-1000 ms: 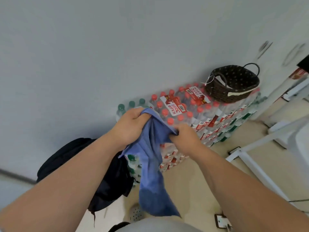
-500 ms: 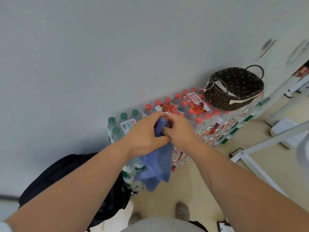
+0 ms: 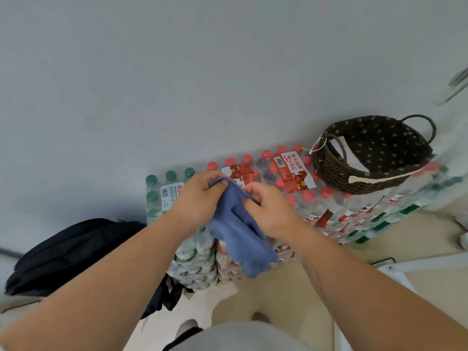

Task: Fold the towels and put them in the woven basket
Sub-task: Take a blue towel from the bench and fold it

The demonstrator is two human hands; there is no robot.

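A blue towel (image 3: 235,231) hangs folded between my two hands, in the air in front of a stack of water-bottle packs. My left hand (image 3: 200,201) pinches its upper left corner with thumb and fingers. My right hand (image 3: 268,209) grips the upper edge just to the right, fingers curled into the cloth. The dark brown woven basket (image 3: 374,178), with two loop handles and a white tag, sits on top of the bottle packs to the right of my hands. Something pale lies inside it.
Shrink-wrapped water bottle packs (image 3: 291,173) with red and green caps are stacked against a grey wall (image 3: 202,72). A black backpack (image 3: 71,252) lies on the floor to the left. White furniture legs (image 3: 405,264) stand at the right.
The towel hung long from my spread hands, then my hands met and doubled it over. Now they are slightly apart again, holding the shorter folded towel.
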